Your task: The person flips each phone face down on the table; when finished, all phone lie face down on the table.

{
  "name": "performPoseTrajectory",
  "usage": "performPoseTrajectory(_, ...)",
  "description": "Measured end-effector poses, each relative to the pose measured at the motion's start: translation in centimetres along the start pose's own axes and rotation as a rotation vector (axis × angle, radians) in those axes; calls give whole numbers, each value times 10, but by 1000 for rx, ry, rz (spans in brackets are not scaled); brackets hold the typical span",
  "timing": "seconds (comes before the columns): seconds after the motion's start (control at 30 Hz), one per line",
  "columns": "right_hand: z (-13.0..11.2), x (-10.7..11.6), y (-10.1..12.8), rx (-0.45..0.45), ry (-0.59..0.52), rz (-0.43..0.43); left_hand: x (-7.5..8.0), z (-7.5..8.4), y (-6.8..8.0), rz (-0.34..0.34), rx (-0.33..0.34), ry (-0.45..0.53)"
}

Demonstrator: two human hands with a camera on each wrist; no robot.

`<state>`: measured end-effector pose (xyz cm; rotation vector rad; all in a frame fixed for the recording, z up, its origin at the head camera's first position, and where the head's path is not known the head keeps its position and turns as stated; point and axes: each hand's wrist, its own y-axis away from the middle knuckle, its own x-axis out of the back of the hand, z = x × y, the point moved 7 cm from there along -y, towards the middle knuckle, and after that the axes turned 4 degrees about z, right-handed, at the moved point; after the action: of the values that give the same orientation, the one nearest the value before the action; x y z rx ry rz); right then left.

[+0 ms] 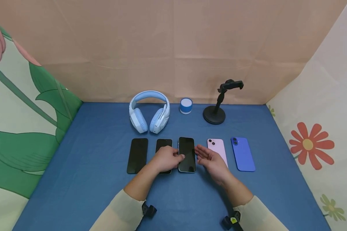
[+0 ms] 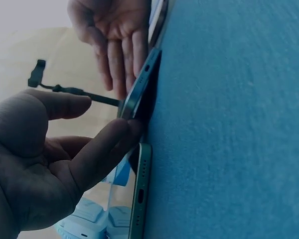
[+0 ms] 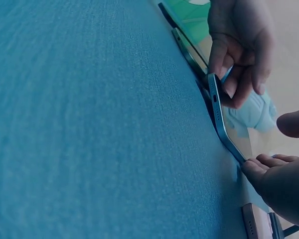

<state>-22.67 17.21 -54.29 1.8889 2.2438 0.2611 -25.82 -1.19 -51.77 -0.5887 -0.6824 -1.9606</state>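
A black-screened phone lies face up between the two hands, tilted with one side off the cloth in the wrist views. My left hand reaches over a second dark phone, its fingertips at the left edge of the middle phone. In the left wrist view the left thumb stands apart from that phone. My right hand has its fingers extended along the other edge, palm turned inward; in the right wrist view its fingertips meet the phone's corner, with the thumb raised away.
Another dark phone lies at the left of the row. A pink phone and a blue phone lie back up on the right. Behind stand light-blue headphones, a blue-and-white round container and a black phone stand.
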Motion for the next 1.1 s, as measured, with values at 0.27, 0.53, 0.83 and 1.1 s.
performPoseTrajectory(0.27,-1,-1,1,13,-10,1,3,1,6,15,20,39)
performPoseTrajectory(0.53,0,-1,1,32,-5,-1,6,-2,14,36,-22,112)
performPoseTrajectory(0.83,-1,4,8,68,51,-3,11,-3,17,70,-30,163)
performPoseTrajectory(1.1,-6,22,18,99,146,47,8,8,12,89,-127,272)
